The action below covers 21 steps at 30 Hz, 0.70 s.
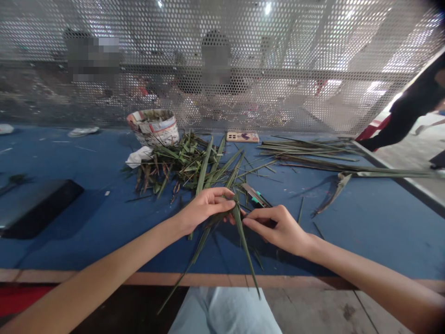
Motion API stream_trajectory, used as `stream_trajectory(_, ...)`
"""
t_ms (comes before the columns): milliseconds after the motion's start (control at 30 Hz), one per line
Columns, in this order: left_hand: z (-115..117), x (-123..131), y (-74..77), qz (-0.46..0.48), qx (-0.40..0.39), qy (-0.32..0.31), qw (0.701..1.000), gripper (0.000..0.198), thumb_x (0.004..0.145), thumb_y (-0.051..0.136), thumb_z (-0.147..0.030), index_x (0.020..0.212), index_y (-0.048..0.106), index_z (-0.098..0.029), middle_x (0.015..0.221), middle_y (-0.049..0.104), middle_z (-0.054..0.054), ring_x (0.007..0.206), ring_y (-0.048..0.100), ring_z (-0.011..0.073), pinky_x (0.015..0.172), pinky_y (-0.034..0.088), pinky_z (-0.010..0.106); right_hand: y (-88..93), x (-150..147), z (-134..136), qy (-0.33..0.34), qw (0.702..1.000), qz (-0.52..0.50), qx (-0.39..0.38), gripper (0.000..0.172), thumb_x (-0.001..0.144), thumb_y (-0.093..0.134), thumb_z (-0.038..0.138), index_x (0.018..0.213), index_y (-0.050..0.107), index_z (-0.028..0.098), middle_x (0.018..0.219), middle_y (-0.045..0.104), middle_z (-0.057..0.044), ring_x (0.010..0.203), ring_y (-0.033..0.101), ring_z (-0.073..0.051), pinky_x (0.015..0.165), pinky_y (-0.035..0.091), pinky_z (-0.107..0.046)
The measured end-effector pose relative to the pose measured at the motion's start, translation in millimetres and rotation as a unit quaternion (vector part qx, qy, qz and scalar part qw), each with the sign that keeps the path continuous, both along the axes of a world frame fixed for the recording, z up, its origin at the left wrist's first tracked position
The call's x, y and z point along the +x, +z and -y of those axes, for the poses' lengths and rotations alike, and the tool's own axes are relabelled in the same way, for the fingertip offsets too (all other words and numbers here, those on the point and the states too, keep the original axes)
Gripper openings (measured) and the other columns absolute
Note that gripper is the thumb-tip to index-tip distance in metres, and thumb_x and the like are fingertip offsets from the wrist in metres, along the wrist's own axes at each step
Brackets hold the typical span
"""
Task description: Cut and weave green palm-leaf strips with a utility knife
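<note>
Forearms [139, 252] over blue bench [107, 227] | left fingers [222, 191] clamp leaf strips [243, 236]; right fingers [260, 213]: cannot tell | perforated screen [285, 102] behind | printed-paper tub [156, 130], text unreadable

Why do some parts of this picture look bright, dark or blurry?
Head view: a bright light glares through the metal screen, and pixelated blocks hide two patches there; head view: soft shadow falls on the blue table below the right hand; head view: the far-left dark clump looks smeared, and the upper right corner darkens.
</note>
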<state>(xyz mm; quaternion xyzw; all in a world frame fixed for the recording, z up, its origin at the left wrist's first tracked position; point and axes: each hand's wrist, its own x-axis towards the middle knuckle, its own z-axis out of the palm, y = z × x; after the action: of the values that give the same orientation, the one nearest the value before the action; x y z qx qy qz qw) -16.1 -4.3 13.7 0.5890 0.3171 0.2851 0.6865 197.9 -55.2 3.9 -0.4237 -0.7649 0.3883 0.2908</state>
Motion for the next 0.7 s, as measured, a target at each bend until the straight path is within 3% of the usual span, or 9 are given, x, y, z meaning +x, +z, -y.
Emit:
stream_trajectory(133, 2, 1, 1.5, -0.023, 0.018, 0.004, 1.000, 0.025, 0.082, 0.065, -0.033, 0.095, 0.054, -0.015, 0.077, 0.073, 0.006, 0.064, 0.068, 0.0154, 0.059, 0.048, 0.024, 2.4, -2, -1, 0.027, 0.992, -0.047, -0.115, 0.040, 0.091, 0.047, 0.048, 0.079, 0.067, 0.015, 0.044, 0.047, 0.004, 0.039, 0.042, -0.007, 0.040, 0.032, -0.019)
stream_trajectory(267, 3, 2, 1.1, -0.040, 0.038, 0.017, 0.998, 0.027, 0.081, 0.066, -0.033, 0.098, 0.055, -0.015, 0.072, 0.072, 0.004, 0.064, 0.068, 0.0155, 0.059, 0.049, 0.024, 5.3, -2, -4, 0.048, 0.979, -0.102, -0.172, 0.044, 0.093, 0.042, 0.050, 0.083, 0.065, 0.014, 0.043, 0.051, 0.003, 0.035, 0.041, -0.007, 0.039, 0.035, -0.018)
stream_trajectory(467, 6, 4, 0.6, -0.062, 0.067, 0.007, 0.996, 0.027, 0.081, 0.066, -0.033, 0.099, 0.056, -0.015, 0.066, 0.070, 0.001, 0.063, 0.067, 0.0151, 0.063, 0.050, 0.025, 4.3, -1, -7, 0.040, 0.976, -0.129, -0.169, 0.030, 0.084, 0.061, 0.044, 0.081, 0.065, 0.014, 0.044, 0.048, 0.005, 0.039, 0.040, -0.006, 0.041, 0.030, -0.019)
stream_trajectory(700, 2, 0, 2.3, -0.036, 0.030, 0.014, 0.999, 0.027, 0.080, 0.067, -0.034, 0.095, 0.057, -0.014, 0.080, 0.073, 0.007, 0.068, 0.068, 0.0159, 0.062, 0.049, 0.024, 11.7, 3, -14, -0.012, 0.967, -0.219, -0.133, 0.027, 0.086, 0.058, 0.038, 0.070, 0.056, 0.016, 0.067, 0.049, 0.001, 0.056, 0.041, -0.008, 0.050, 0.034, -0.021)
